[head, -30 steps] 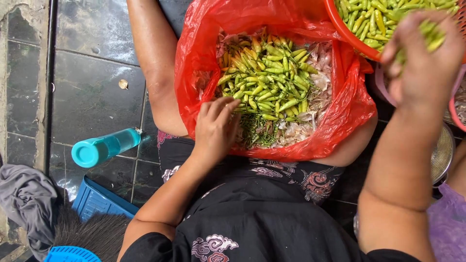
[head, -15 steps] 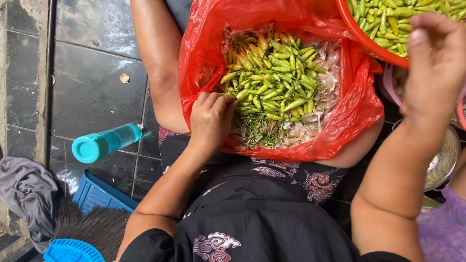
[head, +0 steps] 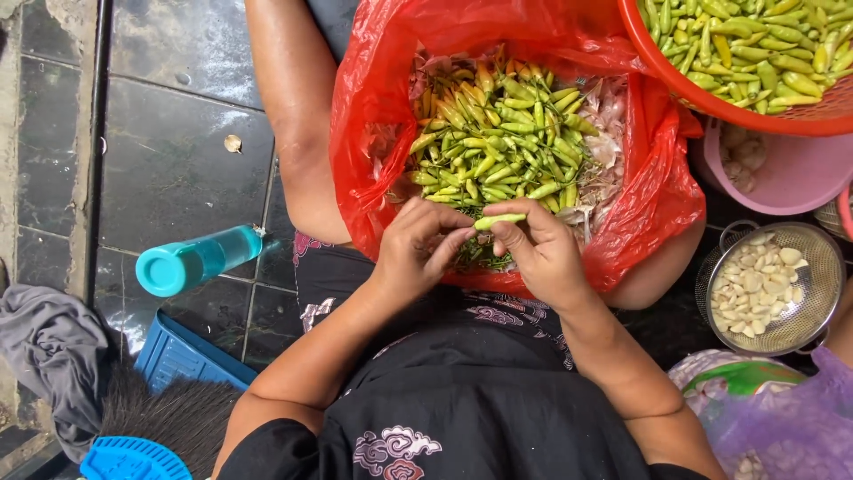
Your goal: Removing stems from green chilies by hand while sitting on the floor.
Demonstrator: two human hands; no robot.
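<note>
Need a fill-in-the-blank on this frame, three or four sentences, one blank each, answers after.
1. Both hands, left hand and right hand, pinch one small green chili pepper over the ____ plastic bag of chilies.
2. The round orange plastic basket at upper right holds ____ chilies.
3. The round metal mesh strainer holds peeled ____ cloves.
4. The clear bottle with a teal cap lies on its ____ on the dark tiled floor.

Missing words: red; green; garlic; side

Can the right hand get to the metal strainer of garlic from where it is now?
Probably yes. The right hand, pinching a green chili with the left hand, sits near the metal strainer; only the red bag's edge lies between.
</note>
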